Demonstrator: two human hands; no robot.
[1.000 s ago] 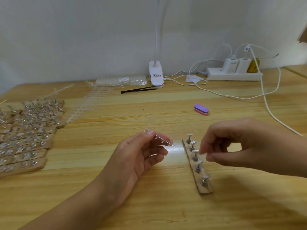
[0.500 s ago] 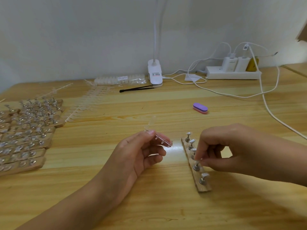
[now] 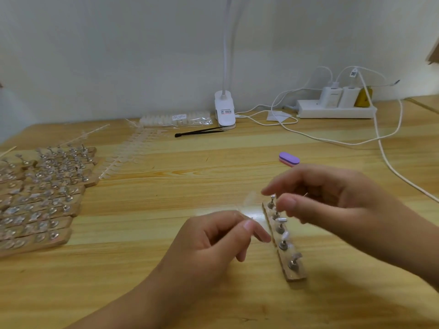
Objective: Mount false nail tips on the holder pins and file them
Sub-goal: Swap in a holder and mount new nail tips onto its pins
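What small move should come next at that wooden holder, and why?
Probably the right hand plucks another tip from the blurred clear strip that the left hand pinches and seats it on the middle pin: on the wooden holder, the two nearest pins seem to carry tips, while the middle one shows bare metal.

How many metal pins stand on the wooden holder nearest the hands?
5 pins in one row along the wooden holder: two far ones by the right hand, three nearer ones uncovered. None looks hidden.
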